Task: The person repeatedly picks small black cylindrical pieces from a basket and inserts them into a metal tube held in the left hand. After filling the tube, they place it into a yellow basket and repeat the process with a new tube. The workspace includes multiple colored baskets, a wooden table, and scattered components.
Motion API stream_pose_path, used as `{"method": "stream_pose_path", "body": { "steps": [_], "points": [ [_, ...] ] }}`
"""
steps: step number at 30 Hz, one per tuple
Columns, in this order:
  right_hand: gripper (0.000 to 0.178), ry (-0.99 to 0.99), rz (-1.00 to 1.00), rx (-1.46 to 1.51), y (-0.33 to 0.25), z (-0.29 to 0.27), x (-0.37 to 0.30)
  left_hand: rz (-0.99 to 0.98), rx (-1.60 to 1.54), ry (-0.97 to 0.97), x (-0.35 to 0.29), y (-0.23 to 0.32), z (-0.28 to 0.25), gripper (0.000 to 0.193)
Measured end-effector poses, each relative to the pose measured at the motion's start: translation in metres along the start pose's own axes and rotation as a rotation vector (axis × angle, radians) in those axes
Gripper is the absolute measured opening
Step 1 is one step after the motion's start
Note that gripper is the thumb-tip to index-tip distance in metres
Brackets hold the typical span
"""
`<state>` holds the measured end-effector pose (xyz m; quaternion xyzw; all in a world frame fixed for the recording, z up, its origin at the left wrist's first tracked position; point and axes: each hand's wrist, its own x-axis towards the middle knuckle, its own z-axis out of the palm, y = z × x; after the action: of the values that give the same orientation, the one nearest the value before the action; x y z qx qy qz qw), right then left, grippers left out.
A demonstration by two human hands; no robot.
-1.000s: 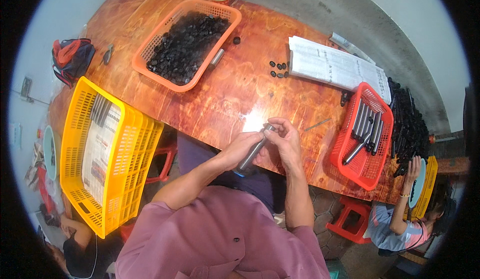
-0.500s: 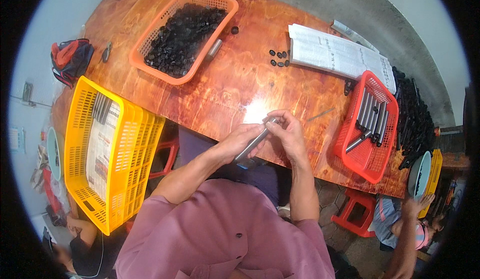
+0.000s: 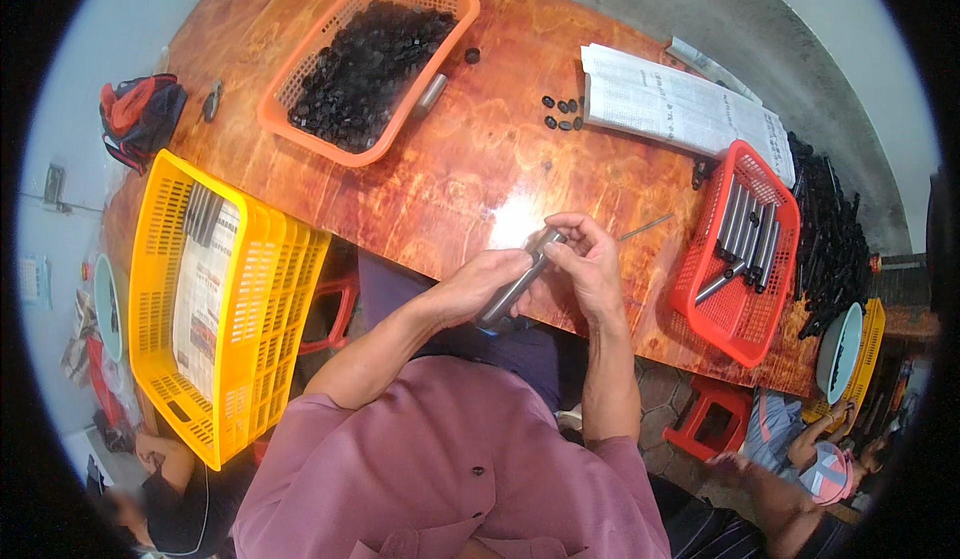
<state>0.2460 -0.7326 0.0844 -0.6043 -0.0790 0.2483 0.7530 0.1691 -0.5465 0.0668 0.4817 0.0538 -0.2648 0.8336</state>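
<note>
The left hand [image 3: 478, 284] is wrapped shut around the lower half of a slim grey metal tube [image 3: 515, 281], held just above the near edge of the glossy reddish wooden surface [image 3: 470, 159]. The tube's long axis slants up and to the right, away from the person. The right hand [image 3: 585, 264] pinches its upper tip between curled fingers [image 3: 562, 227], with a red plastic basket of similar tubes [image 3: 740, 249] further right.

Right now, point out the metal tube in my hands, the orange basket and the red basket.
metal tube [image 3: 512, 289], head view, bare middle of the shaft.
orange basket [image 3: 300, 131], head view, near rim.
red basket [image 3: 705, 321], head view, bare mesh floor.
</note>
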Motion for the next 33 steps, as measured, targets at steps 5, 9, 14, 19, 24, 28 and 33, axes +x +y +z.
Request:
{"method": "stream_pose_path", "body": {
  "steps": [5,9,14,19,24,28,33],
  "points": [
    [0.032,-0.034,0.017,0.022,-0.004,0.003,-0.002,0.058,0.056,0.031,-0.003,0.001,0.002,0.042],
    [0.030,-0.078,-0.023,0.002,-0.008,0.006,-0.004,0.010,0.030,0.052,-0.006,0.011,0.005,0.044],
    [0.027,-0.092,-0.006,-0.060,-0.010,0.011,-0.007,-0.090,0.083,0.076,-0.005,0.015,0.005,0.045],
    [0.024,-0.069,-0.023,-0.068,-0.010,0.013,-0.009,-0.029,0.171,0.097,-0.004,0.009,0.004,0.045],
    [0.021,-0.022,-0.025,-0.130,-0.009,0.012,-0.008,-0.029,0.342,0.117,0.000,0.012,0.004,0.047],
    [0.021,-0.022,-0.080,-0.080,-0.002,0.008,-0.005,0.081,0.419,0.137,0.003,0.007,0.005,0.040],
    [0.022,-0.023,-0.073,-0.053,-0.009,0.008,-0.004,0.074,0.398,0.122,-0.004,0.016,0.001,0.035]
  ]
}}
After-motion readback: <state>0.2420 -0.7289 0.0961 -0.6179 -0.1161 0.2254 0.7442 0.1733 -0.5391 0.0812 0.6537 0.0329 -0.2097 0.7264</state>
